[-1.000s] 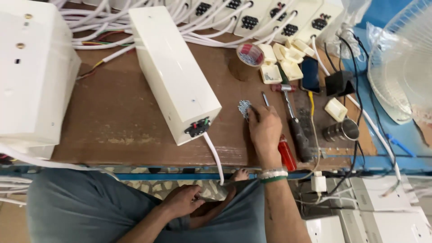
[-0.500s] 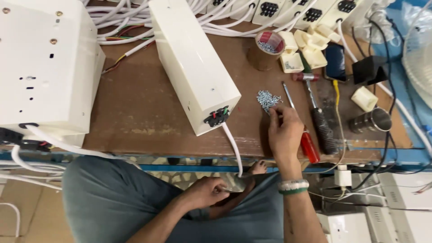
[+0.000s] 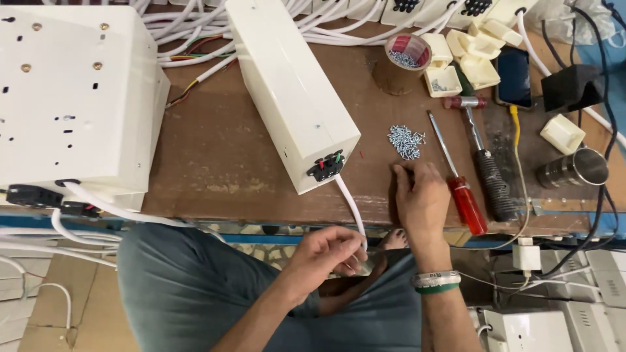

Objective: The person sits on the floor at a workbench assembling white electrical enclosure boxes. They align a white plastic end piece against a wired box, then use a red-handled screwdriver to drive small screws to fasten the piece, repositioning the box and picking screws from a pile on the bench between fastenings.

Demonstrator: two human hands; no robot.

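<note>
Right hand (image 3: 422,199) flat on desk (image 3: 222,156), fingers together, just below screw pile (image 3: 405,141), beside red screwdriver (image 3: 456,179). Left hand (image 3: 326,257) pinching white cable (image 3: 351,203) below long white box (image 3: 290,85).

This is a workshop. The worn brown table (image 3: 228,156) has white electric boxes (image 3: 293,91), lots of white wires (image 3: 189,26), a pile of little screws (image 3: 405,141), a red screwdriver (image 3: 456,179) and a hammer (image 3: 482,163).
</note>
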